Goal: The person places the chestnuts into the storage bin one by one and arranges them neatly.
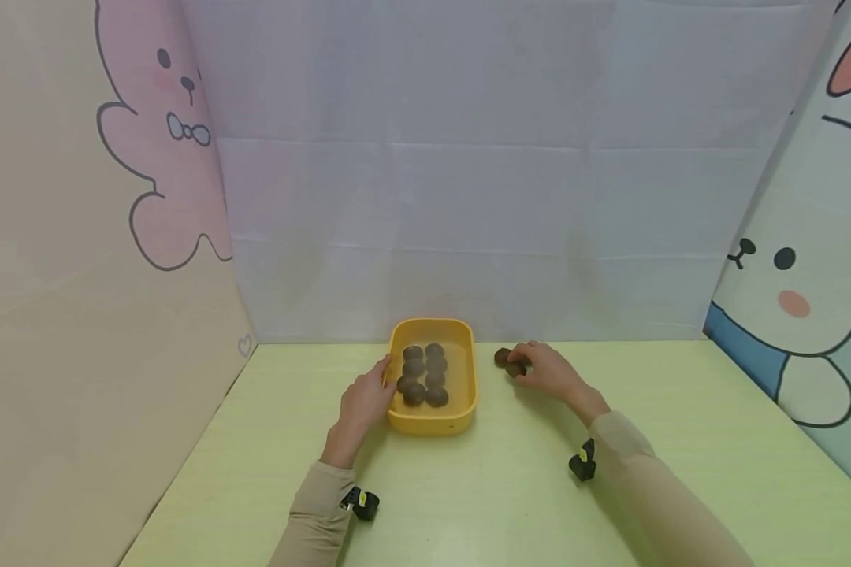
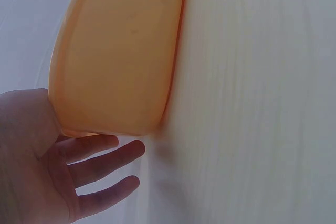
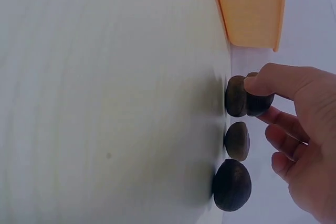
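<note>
A yellow plastic tray [image 1: 432,425] stands on the table with several dark brown chestnuts [image 1: 436,396] inside. My left hand [image 1: 364,403] grips its left rim, the thumb over the edge and fingers outside; the left wrist view shows those fingers beside the tray wall [image 2: 115,61]. To the right of the tray, my right hand [image 1: 549,370] pinches a chestnut [image 3: 260,104] between thumb and fingers. Another chestnut [image 3: 235,96] overlaps it in the right wrist view. Two more chestnuts, one smaller-looking [image 3: 238,141] and one nearer the camera [image 3: 232,185], sit on the table beside the hand.
The pale yellow-green table [image 1: 468,496] meets a white cloth backdrop [image 1: 425,197] just behind the tray. Side panels carry a pink bear drawing [image 1: 177,173] on the left and a white rabbit drawing [image 1: 808,268] on the right. Small black cameras hang at both wrists.
</note>
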A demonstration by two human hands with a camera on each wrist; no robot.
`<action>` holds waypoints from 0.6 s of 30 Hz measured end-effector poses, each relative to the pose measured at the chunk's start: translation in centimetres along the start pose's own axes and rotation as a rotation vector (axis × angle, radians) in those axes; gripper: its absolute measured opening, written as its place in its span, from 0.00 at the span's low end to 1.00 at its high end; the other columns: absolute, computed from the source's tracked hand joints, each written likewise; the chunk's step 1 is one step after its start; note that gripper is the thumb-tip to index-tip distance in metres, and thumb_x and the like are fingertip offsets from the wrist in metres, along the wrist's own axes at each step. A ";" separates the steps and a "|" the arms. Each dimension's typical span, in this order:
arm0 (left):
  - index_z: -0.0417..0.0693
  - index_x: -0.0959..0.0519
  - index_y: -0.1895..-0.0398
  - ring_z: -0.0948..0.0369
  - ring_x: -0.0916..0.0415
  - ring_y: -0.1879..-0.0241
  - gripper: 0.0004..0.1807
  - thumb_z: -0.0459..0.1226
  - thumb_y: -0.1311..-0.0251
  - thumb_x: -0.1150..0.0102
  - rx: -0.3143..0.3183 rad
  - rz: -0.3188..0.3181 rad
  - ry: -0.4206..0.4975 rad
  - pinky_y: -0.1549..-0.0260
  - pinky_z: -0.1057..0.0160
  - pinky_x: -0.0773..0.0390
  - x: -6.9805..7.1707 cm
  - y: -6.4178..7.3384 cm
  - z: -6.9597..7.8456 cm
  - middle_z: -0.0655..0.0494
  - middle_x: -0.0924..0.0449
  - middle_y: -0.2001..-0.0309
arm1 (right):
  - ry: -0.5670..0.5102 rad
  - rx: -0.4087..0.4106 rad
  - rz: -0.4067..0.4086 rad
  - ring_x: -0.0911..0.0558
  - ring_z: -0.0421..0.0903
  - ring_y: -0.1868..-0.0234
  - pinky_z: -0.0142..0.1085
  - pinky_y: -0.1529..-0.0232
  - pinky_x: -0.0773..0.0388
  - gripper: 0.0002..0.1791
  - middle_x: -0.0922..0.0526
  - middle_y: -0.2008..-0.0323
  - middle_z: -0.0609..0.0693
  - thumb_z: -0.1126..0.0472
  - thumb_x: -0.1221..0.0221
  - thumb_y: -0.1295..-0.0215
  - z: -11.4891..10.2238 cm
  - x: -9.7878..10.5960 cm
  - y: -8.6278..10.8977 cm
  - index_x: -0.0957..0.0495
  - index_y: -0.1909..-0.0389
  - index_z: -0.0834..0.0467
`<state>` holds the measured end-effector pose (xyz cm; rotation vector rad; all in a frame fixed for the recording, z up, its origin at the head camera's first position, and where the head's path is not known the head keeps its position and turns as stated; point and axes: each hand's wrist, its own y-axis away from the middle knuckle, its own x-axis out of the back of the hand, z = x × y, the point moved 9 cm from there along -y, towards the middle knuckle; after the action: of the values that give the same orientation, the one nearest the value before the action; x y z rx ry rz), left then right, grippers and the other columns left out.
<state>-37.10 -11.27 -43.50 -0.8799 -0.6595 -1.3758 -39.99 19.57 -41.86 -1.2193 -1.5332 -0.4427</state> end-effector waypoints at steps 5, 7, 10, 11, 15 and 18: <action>0.51 0.34 0.26 0.58 0.37 0.84 0.30 0.39 0.33 0.48 0.005 -0.004 -0.002 0.85 0.62 0.37 0.0 0.0 0.0 0.47 0.21 0.73 | -0.070 -0.013 -0.006 0.22 0.55 0.54 0.49 0.51 0.26 0.17 0.18 0.56 0.56 0.64 0.33 0.48 -1.1 0.6 -0.2 0.18 0.55 0.59; 0.50 0.34 0.26 0.58 0.37 0.84 0.30 0.39 0.33 0.48 0.004 -0.007 0.002 0.85 0.62 0.37 0.0 0.1 0.0 0.47 0.22 0.74 | -0.112 -0.019 -0.015 0.23 0.53 0.57 0.45 0.54 0.26 0.17 0.19 0.57 0.54 0.64 0.33 0.47 -1.5 0.8 -0.3 0.19 0.55 0.59; 0.50 0.34 0.27 0.58 0.37 0.85 0.30 0.39 0.33 0.48 0.001 -0.005 0.009 0.85 0.62 0.37 0.1 0.1 0.1 0.47 0.22 0.74 | -0.172 -0.015 -0.028 0.23 0.51 0.59 0.42 0.56 0.26 0.17 0.20 0.58 0.53 0.65 0.32 0.46 -2.5 1.0 -0.6 0.19 0.54 0.59; 0.50 0.34 0.27 0.58 0.38 0.85 0.30 0.39 0.33 0.48 -0.001 -0.006 0.009 0.85 0.62 0.37 0.1 0.1 0.2 0.47 0.23 0.75 | -0.187 -0.012 -0.029 0.23 0.50 0.58 0.42 0.55 0.25 0.17 0.20 0.58 0.53 0.65 0.32 0.46 -2.8 1.1 -0.7 0.20 0.54 0.59; 0.49 0.34 0.27 0.59 0.38 0.85 0.30 0.39 0.33 0.48 -0.005 -0.006 0.012 0.85 0.62 0.38 0.2 0.2 0.3 0.48 0.24 0.76 | -0.217 0.005 -0.025 0.23 0.48 0.57 0.44 0.54 0.24 0.17 0.19 0.56 0.53 0.65 0.32 0.45 -4.2 1.5 -0.9 0.20 0.53 0.58; 0.49 0.34 0.27 0.59 0.38 0.85 0.30 0.39 0.33 0.48 -0.005 -0.005 0.012 0.85 0.63 0.38 0.2 0.2 0.3 0.49 0.25 0.76 | -0.230 0.021 -0.015 0.22 0.49 0.56 0.45 0.52 0.24 0.17 0.19 0.56 0.53 0.66 0.32 0.46 -5.1 1.7 -1.1 0.20 0.54 0.58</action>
<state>-36.82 -11.12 -43.20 -0.8743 -0.6500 -1.3869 -38.20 15.90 -38.19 -1.2774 -1.7386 -0.3032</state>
